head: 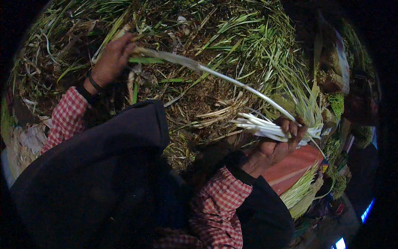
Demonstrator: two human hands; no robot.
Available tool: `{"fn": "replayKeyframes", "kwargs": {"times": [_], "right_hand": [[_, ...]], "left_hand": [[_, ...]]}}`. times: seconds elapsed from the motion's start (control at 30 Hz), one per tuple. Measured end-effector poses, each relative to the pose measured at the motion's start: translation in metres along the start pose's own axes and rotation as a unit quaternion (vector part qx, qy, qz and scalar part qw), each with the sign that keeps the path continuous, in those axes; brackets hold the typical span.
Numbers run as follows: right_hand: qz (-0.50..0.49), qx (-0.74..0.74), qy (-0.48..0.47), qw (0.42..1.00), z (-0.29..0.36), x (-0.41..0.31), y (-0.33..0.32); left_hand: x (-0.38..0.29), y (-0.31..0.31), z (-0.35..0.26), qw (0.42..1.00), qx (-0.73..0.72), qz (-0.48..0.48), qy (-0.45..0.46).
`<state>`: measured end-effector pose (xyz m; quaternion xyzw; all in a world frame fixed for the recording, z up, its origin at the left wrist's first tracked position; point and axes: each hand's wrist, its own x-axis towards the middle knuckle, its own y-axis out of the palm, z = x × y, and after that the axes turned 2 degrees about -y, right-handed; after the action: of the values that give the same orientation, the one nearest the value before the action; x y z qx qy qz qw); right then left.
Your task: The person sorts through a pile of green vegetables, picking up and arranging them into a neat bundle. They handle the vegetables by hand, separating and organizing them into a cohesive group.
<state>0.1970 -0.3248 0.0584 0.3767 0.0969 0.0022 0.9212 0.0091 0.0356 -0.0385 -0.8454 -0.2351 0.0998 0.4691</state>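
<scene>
In the head view my right hand (284, 141) is closed around a bundle of white plant stalks (264, 127), whose pale green leafy ends fan out beyond the fist. One long white stalk (239, 84) runs from that fist to my left hand (113, 59) at the upper left. The left fingers are at its brownish end, partly blurred, with green and yellowish leaves close by. Beneath the stalk, a few thin yellowish stalks (217, 116) lie on the littered ground, left of the bundle.
Cut green leaves (255, 40) and brown plant scraps cover the ground ahead. A reddish flat-sided object (292, 169) lies beyond my right wrist, with pale green stalks (303, 191) beside it. More leafy bundles (337, 104) are at the right. Dark cloth covers my knees (133, 133).
</scene>
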Motion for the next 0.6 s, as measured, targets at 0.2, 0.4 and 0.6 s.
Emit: {"fn": "replayKeyframes", "kwargs": {"times": [0.2, 0.4, 0.6], "right_hand": [[-0.001, 0.137, 0.001, 0.991, 0.014, 0.008, -0.008], [-0.017, 0.041, 0.044, 0.998, -0.025, -0.008, 0.005], [0.067, 0.098, 0.118, 0.986, -0.052, -0.011, 0.01]], "left_hand": [[0.017, -0.052, 0.04, 0.925, -0.323, 0.041, -0.194], [0.024, -0.092, -0.047, 0.992, -0.114, 0.024, 0.052], [0.013, -0.021, -0.123, 0.925, -0.269, 0.197, 0.18]]}}
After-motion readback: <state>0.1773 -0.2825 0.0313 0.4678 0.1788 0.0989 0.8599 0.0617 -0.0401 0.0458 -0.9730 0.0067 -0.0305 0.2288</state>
